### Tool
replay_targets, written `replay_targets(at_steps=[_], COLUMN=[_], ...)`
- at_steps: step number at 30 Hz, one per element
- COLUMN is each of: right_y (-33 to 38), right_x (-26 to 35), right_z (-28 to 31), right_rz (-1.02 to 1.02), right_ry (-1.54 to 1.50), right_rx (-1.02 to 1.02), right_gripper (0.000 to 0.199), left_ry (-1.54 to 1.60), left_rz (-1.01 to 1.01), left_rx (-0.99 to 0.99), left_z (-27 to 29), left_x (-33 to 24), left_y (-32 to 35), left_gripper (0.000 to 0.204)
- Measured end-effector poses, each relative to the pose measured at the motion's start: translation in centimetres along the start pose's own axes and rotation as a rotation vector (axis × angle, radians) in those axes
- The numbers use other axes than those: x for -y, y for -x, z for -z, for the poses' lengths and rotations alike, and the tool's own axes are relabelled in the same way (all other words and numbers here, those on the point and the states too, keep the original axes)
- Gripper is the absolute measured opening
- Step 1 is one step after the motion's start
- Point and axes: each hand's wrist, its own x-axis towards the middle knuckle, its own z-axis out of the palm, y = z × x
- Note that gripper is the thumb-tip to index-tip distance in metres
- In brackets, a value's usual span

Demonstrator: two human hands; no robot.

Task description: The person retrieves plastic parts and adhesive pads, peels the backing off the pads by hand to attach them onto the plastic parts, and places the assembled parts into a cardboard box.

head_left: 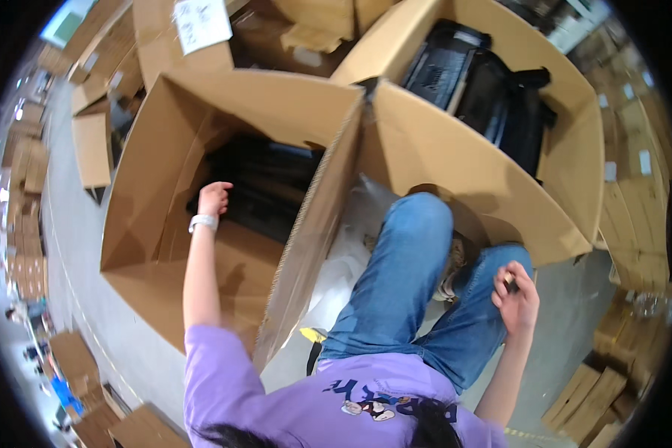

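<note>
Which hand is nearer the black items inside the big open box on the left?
Left. The left hand reaches into the open box, right at the black items. The right hand is well away, down by the knee, curled around something small and dark.

A: Clothing, quick?
B: Purple short-sleeved t-shirt (276,388), cartoon graphic and lettering printed across the chest. Blue denim jeans (411,284), both legs in view.
A: Arms?
B: Bare below the sleeves. White band (202,222) round the left wrist, watch or bracelet, can't tell which.
A: Shoes?
B: One tan-brown shoe (455,265) shows between the legs, detail unclear.
A: Hair?
B: Dark hair (433,429), bottom edge.
</note>
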Motion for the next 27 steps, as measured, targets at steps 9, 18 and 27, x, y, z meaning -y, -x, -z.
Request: replay_targets(at_steps=[9,18,27], right_y=[-6.4,-5.9,-5.1], right_x=[-0.4,1.3,4.5], right_z=[0.7,3.0,5.7], right_rz=[0.153,-0.014,-0.060], right_ry=[0.030,0.140,0.016], right_rx=[0.100,0.171,0.208], right_gripper=[0.016,0.025,0.022], left_ry=[-0.034,-1.517,-1.540], left_rz=[-0.538,-0.980,-0.878], left_rx=[0.476,0.424,0.215], left_z=[-23.5,-57.2,-62.9], left_x=[-22.8,-23.3,-20.0], left_y=[13.1,2.7,-3.4], left_gripper=[0.032,0.061,0.033])
